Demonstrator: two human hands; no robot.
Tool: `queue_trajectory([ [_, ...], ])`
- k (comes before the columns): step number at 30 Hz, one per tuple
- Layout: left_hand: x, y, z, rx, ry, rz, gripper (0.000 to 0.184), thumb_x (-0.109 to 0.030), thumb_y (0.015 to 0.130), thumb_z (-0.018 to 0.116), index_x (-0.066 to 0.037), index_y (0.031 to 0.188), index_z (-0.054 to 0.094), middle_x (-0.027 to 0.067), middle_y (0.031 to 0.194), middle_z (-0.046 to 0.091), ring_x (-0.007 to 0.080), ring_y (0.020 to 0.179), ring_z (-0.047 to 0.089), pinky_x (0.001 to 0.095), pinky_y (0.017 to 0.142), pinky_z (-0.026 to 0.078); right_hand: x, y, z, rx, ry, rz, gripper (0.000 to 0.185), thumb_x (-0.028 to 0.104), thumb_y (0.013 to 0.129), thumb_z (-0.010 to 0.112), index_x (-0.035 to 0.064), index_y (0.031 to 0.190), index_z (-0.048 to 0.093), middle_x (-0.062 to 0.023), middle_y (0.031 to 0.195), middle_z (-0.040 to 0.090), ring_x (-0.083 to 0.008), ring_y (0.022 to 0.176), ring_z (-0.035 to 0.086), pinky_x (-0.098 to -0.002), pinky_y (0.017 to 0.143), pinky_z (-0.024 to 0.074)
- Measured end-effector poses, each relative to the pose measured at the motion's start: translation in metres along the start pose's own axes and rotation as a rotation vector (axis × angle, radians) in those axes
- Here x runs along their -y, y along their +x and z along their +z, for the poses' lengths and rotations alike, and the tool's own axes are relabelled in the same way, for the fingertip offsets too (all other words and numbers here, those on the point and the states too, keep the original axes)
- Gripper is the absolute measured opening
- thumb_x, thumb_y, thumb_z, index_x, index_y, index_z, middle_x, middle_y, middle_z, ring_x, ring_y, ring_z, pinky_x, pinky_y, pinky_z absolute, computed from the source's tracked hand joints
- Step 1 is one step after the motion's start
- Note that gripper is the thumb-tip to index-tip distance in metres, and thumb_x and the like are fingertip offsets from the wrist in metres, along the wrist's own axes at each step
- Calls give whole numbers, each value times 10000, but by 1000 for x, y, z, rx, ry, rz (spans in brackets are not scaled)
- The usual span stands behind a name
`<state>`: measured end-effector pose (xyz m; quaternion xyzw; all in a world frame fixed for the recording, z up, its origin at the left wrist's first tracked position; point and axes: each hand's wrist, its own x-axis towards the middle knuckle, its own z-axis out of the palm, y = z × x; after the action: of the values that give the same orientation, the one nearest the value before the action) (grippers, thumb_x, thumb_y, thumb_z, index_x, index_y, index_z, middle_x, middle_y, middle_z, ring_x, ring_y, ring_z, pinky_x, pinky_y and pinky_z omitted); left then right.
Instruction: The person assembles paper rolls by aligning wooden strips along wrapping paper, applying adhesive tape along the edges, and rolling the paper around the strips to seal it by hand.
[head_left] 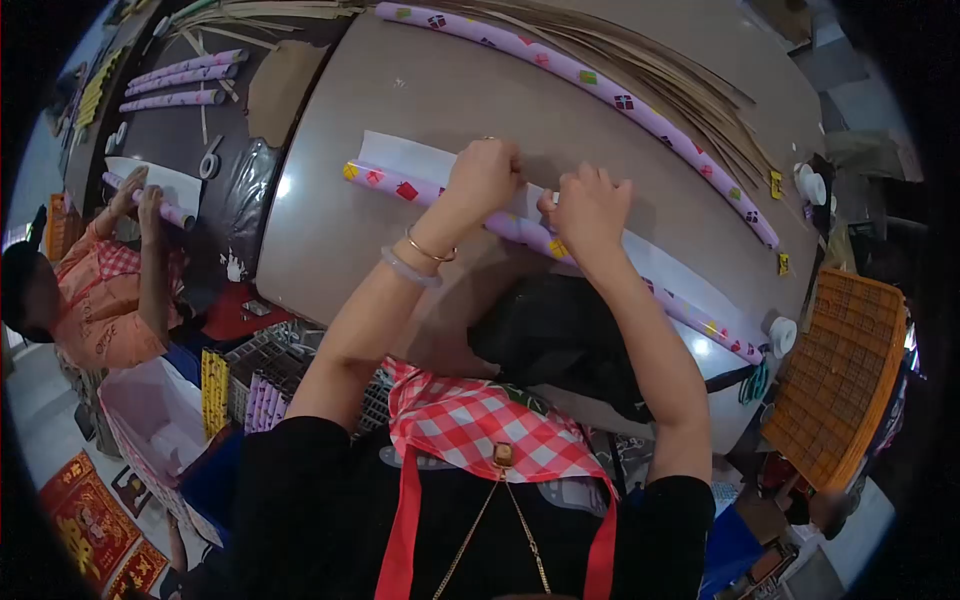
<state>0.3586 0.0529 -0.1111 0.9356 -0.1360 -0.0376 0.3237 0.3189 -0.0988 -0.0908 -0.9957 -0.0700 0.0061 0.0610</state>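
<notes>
A roll of purple wrapping paper [405, 188] with gift-box prints lies across the table in front of me, its white inner side [690, 285] showing along the far edge. My left hand [485, 178] is closed above the roll's middle, fingers curled and turned away from view. Just to its right, my right hand [590, 212] is bent over the paper with fingers drawn together. A small white bit shows at its fingertips, too small to name. Whether either hand grips the paper itself is hidden.
A long finished roll [625, 103] lies beyond, beside thin wooden strips [700, 105]. White tape rolls [782, 335] sit at the right edge, near an orange wicker basket [840, 375]. At left, a co-worker [110, 290] handles another roll [178, 215]. A black bag-like bundle [550, 335] is at the near edge.
</notes>
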Motion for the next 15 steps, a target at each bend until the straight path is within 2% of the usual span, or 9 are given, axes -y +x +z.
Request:
queue_trajectory([
  [2,6,1,-3,77,-140,-39,172,-128,631,720,-21,728,627,147,659,613,280,640,620,350,598,491,-3,0,2,0,30,-9,254,320,706,616,75,710,682,-92,823,578,-233,845,534,-396,765,333],
  [3,6,1,-6,87,-128,-56,188,-115,620,737,-12,732,627,131,658,620,228,622,624,316,584,487,-6,-1,2,-2,27,-2,254,320,706,616,75,710,682,-92,823,578,-233,845,534,-396,765,333],
  [5,7,1,-10,107,-157,-58,191,-116,629,738,-8,739,626,124,665,625,214,620,623,310,579,486,-13,-4,-5,2,7,-78,332,401,731,613,77,711,685,-85,834,571,-230,859,524,-396,763,330],
  [8,2,1,-15,153,-160,-98,199,-112,656,739,4,771,625,101,673,631,170,612,613,291,575,482,-38,-19,-29,0,82,-165,375,428,731,630,55,707,663,-89,854,572,-230,835,530,-375,731,344],
  [12,5,0,-15,184,-198,-135,185,-94,681,731,7,787,617,77,665,622,132,604,579,276,590,478,-90,-54,-58,-48,130,-133,395,445,738,640,51,725,655,-85,879,556,-232,838,520,-368,728,338],
  [15,-1,1,-19,212,-135,-165,189,-90,706,720,17,802,598,62,686,619,100,634,562,250,601,466,-134,-88,-77,34,192,-47,383,432,762,627,51,733,625,-83,853,535,-249,820,520,-373,724,367],
])
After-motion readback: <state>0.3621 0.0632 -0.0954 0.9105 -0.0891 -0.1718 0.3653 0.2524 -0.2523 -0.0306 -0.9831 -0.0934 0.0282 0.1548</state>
